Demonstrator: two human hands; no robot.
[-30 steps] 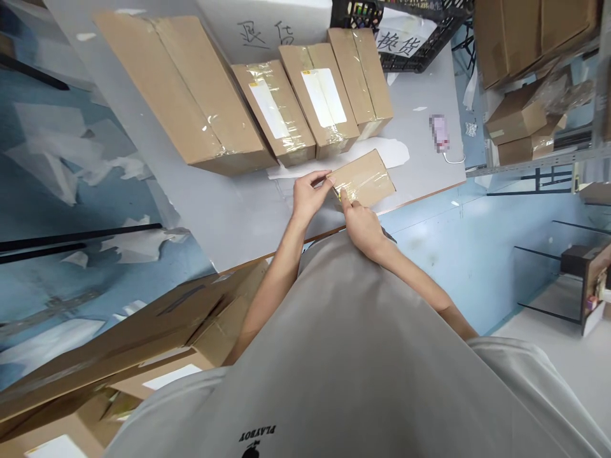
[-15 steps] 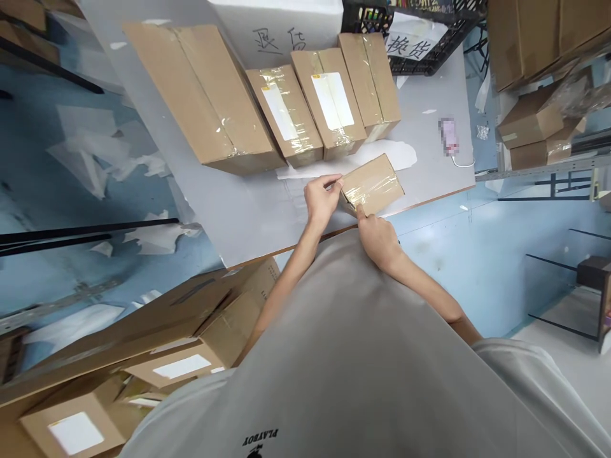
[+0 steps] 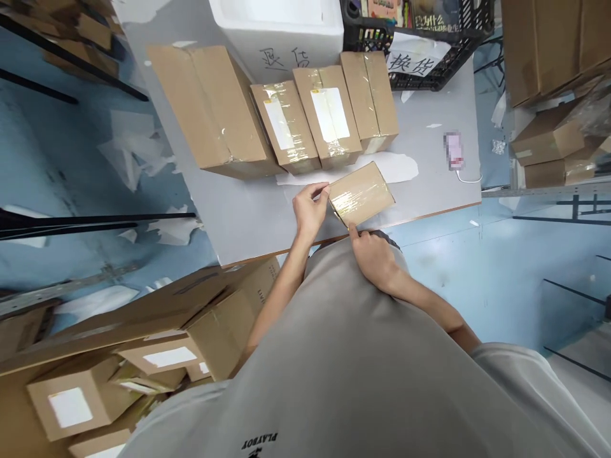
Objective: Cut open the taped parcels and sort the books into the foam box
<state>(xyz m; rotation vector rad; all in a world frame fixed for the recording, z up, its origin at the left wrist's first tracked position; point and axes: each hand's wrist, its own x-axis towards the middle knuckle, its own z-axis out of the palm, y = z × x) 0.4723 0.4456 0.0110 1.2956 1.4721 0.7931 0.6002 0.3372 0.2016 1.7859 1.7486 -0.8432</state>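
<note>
Fingertips of the left hand appear to pinch the far left corner of a small taped cardboard box. On the right hand, the index finger touches the near left corner, others curled, thumb hidden. That finger has moved off the taped top, suggesting this edge is nearly worked. The box lies on the grey table, before four other boxes.

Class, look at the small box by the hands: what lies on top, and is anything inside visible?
Shiny tape lies on top of the small box; the left hand is at one corner, the right hand at another. Cardboard hides the inside.
</note>
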